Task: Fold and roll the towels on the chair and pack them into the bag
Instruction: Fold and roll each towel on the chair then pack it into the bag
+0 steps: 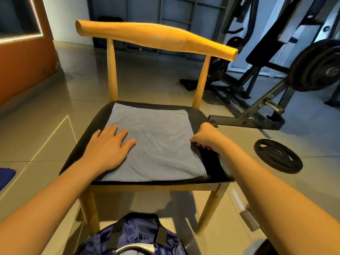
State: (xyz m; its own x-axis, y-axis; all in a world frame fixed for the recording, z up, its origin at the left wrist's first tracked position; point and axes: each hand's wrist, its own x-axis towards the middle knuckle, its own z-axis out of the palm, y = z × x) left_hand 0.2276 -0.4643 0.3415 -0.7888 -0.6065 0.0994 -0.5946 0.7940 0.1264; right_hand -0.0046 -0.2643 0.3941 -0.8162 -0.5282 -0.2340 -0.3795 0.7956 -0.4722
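Where the pale tiled floor (150,83) spreads under everything, a black weight machine (261,57) stands at the back right, with dark plates loaded on its bar. In front of it, in the middle of the view, is the wooden chair (156,36), which has a curved top rail and a black seat. A grey towel (158,144) lies spread flat over most of that seat, with its front hem along the seat's front edge. Below the chair, at the bottom of the frame, a shiny dark-blue bag (136,234) with black straps sits on the floor. A loose black weight plate (277,156) lies flat on the tiles to the right of the seat. The left grip (106,148) is released, its palm and straight fingers pressing the towel's left part down. The right grip (206,138) is curled, pinching the towel's right edge between thumb and fingers.
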